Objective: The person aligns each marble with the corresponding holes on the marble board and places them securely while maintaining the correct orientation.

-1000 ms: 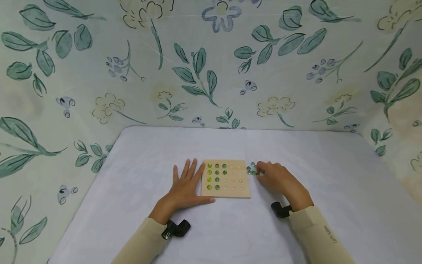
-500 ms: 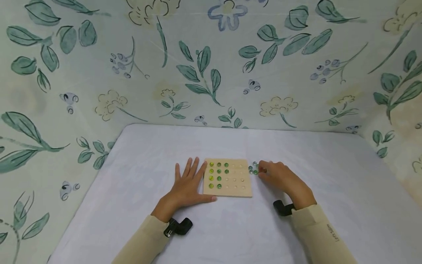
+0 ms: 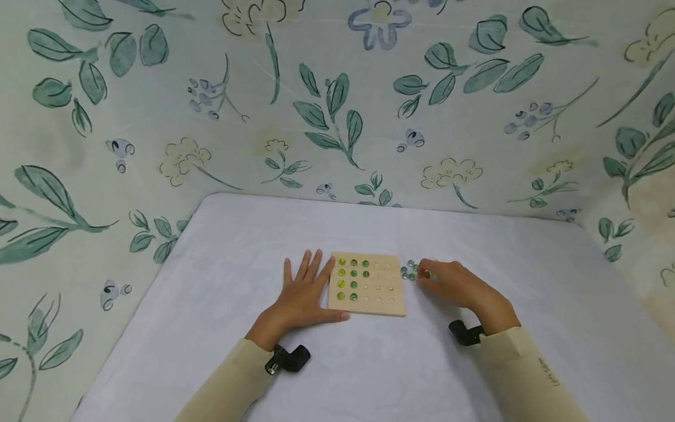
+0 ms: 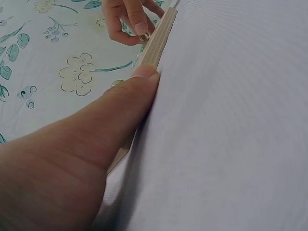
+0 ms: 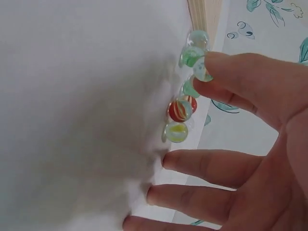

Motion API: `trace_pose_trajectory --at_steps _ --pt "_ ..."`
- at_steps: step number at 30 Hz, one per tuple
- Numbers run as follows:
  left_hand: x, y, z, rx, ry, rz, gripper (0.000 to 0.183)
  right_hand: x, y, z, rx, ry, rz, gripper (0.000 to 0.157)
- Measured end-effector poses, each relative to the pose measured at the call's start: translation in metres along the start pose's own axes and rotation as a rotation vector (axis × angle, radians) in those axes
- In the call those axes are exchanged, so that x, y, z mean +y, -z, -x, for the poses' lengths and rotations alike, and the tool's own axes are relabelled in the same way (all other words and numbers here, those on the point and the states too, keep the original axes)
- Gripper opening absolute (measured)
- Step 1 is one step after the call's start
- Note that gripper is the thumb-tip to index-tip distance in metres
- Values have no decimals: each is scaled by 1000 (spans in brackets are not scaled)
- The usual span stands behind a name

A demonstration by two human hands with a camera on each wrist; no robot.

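A square wooden board [image 3: 379,306] with rows of shallow hollows lies on the white cloth. Yellow-green marbles [image 3: 341,284] fill its left column, with green marbles [image 3: 354,285] in the columns beside it. My left hand [image 3: 300,300] rests spread at the board's left side, its thumb touching the near edge. Right of the board, my right hand [image 3: 457,288] pinches a clear bluish marble [image 5: 200,70] between thumb and index finger; the other fingers stay extended. Loose marbles lie below it, among them a red-striped marble [image 5: 179,110] and a yellow-swirled marble [image 5: 176,132].
The white-covered table [image 3: 337,369] extends around the board. A leaf-and-flower patterned backdrop [image 3: 242,140] rises behind it and at both sides. A black wrist camera [image 3: 466,333] sits at the right cuff, another black wrist camera [image 3: 289,358] at the left.
The head view has shifted and tilted slightly, so the scene sits farther right. Left hand and board keep their places; the right hand remains over the loose marbles, with little visible movement.
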State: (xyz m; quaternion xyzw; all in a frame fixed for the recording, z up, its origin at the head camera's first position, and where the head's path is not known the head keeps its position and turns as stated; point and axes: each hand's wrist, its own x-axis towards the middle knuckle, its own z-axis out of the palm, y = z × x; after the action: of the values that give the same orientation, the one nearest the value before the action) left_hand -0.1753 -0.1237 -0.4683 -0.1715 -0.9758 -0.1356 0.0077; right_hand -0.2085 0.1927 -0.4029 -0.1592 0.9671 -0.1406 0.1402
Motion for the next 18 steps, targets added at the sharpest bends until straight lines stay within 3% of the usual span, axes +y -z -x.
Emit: trace_pose_trajectory --at_steps 7,18 --pt "2 1 0 -10 4 -2 116 4 14 -5 72 69 -17 11" --pt "1 1 0 -7 5 -10 115 -21 25 -39 -66 220 -121 9"
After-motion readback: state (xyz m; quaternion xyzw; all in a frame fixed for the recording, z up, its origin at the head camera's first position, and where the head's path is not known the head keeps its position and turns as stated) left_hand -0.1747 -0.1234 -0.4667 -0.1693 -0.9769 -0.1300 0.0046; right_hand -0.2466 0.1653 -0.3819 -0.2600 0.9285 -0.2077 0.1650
